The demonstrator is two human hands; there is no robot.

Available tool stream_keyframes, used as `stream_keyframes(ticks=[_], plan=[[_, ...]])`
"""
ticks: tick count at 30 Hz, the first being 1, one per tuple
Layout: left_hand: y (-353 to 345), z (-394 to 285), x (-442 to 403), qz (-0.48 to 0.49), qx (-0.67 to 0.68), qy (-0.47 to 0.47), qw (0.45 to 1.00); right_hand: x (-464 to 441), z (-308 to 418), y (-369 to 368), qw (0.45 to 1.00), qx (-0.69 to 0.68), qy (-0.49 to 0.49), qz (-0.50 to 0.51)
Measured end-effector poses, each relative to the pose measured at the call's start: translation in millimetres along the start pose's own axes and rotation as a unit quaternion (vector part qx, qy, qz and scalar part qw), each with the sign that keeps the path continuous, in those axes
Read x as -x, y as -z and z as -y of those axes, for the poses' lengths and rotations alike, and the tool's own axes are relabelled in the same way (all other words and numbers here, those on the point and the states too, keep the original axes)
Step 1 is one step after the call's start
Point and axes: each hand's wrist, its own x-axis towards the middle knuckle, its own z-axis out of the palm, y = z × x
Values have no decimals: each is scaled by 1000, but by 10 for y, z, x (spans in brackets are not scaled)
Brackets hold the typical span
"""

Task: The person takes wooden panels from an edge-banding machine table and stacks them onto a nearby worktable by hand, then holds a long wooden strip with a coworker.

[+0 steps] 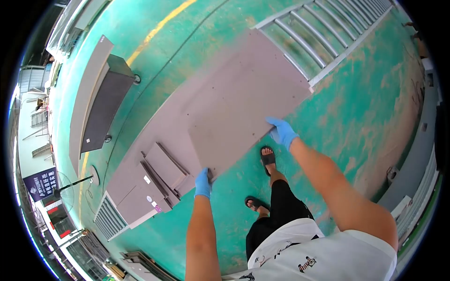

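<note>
A flat grey-brown board (227, 129) lies over a longer board surface (267, 65) of nearly the same colour. My left hand (202, 183), in a blue glove, is closed on the board's near left corner. My right hand (282, 132), also gloved in blue, grips the near edge further right, its thumb on top. The fingers under the board are hidden. Left of my left hand, several narrower panels (164, 166) rest in a small stack, some with white labels.
A roller conveyor (323, 35) runs to the upper right, with more rollers (109, 218) at the lower left. Across the green floor (370, 107) stands a wheeled cart (110, 100) carrying long boards. A pedestal fan (75, 183) stands at the left.
</note>
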Motion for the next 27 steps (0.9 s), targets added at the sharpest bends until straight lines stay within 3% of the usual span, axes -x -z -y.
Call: stream_keyframes(ticks=[5, 8, 11, 14, 15, 16, 18, 19, 21, 22, 24, 26, 27], plan=[[-252, -171, -190, -85, 3, 17, 996, -423, 26, -13, 999, -9, -49, -3], [-106, -114, -445, -52, 46, -31, 997, -654, -115, 89, 995, -70, -76, 10], [-195, -90, -306, -74, 4, -29, 997, -786, -176, 208, 991, -69, -101, -45], [-50, 46, -239, -102, -66, -29, 992, -647, -139, 400, 985, 43, -153, -60], [-26, 104, -177, -108, -85, -30, 990, -309, -50, 290, 919, 360, -162, -24], [-30, 165, -71, -99, -87, -33, 991, 9, -35, 217, 753, 640, -154, 10], [-49, 358, 197, 20, -178, -35, 983, 368, -405, 885, 794, 590, -90, 115], [-3, 508, 264, 53, -207, -17, 977, 788, -403, 962, 791, 595, -101, 102], [38, 780, 425, 101, -239, -10, 966, 1308, -667, 1361, 779, 598, -189, -19], [33, 923, 572, 112, -265, 2, 958, 1570, -817, 2052, 788, 586, -176, -66], [107, 1196, 765, 133, -298, 13, 945, 2109, -1137, 3001, 794, 599, -85, -55], [247, 1503, 901, 169, -314, 12, 934, 3213, -1211, 2818, 794, 557, -61, -235], [316, 1624, 942, 194, -324, 13, 926, 3581, -1332, 2912, 802, 527, -35, -278]])
